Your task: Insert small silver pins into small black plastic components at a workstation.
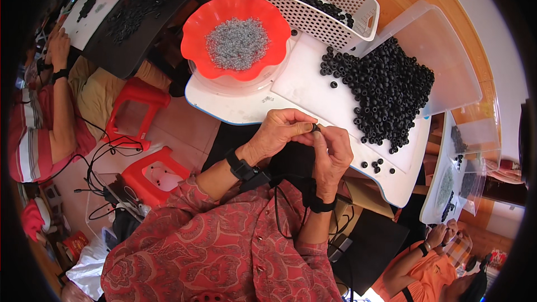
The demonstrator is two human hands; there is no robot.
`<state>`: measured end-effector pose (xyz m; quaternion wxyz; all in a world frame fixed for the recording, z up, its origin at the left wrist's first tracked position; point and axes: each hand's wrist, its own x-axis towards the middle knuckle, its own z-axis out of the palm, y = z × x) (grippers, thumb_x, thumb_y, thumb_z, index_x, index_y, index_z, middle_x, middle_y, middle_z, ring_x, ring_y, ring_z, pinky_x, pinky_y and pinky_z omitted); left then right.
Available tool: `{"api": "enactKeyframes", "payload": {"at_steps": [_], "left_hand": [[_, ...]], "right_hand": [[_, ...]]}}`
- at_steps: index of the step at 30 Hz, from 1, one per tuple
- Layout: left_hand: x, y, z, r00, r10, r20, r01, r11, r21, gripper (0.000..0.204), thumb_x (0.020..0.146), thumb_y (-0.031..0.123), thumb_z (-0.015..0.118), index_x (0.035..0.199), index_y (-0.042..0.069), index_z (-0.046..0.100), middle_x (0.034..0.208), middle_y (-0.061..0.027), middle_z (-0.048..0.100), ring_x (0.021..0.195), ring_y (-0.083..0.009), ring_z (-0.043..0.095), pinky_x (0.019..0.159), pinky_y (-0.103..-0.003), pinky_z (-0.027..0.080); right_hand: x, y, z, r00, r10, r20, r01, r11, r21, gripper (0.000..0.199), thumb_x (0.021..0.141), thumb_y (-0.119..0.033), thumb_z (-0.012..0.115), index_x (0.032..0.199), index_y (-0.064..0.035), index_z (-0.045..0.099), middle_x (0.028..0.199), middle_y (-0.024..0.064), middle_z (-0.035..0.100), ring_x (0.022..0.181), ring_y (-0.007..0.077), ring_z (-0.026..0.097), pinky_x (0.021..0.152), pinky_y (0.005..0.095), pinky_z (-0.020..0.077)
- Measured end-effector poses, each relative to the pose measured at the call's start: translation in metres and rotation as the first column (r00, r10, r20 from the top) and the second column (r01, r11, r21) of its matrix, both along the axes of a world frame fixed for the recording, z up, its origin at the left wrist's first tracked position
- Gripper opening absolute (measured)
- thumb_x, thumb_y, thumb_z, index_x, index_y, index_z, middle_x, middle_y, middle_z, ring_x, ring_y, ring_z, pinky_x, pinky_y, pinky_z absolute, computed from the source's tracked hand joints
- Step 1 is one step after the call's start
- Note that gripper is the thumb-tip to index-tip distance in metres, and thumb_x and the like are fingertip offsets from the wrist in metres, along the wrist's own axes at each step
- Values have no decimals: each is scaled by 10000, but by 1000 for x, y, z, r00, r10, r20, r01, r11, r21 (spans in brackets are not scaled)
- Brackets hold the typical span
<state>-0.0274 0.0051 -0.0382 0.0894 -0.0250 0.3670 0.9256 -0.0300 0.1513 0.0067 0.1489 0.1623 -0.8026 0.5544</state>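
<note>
- Left hand (278,128) and right hand (331,151) are meeting fingertip to fingertip, pinching one small black ring (315,127).
- One red bowl (197,22) and one white basket (358,19) are sitting far on the surface (235,109).

Colours & patterns on the work table
Black rings (386,92) are lying on a white tray (313,86); red wavy bowl (235,36) is holding grey bits (238,42); red flowery shirt (224,246).
</note>
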Motion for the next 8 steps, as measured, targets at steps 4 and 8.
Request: {"api": "enactKeyframes", "payload": {"at_steps": [4, 8], "left_hand": [[1, -2, 1, 1000, 3, 6, -3, 1000, -16, 188, 925, 22, 620, 1089, -70, 635, 1001, -164, 680, 873, -225, 700, 775, -357, 623], [2, -4, 4, 1000, 5, 20, -3, 996, -88, 216, 933, 11, 601, 1131, -72, 627, 1021, -169, 676, 884, -248, 699, 766, -363, 625]], "right_hand": [[1, -1, 3, 1000, 4, -17, -3, 999, 52, 178, 797, 67, 694, 961, 0, 688, 853, 110, 617, 720, 181, 638, 617, 268, 524], [2, -2, 6, 998, 20, -66, -7, 982, 190, 223, 791, 47, 711, 1003, -21, 694, 875, 107, 622, 700, 203, 652, 594, 275, 528]]}}
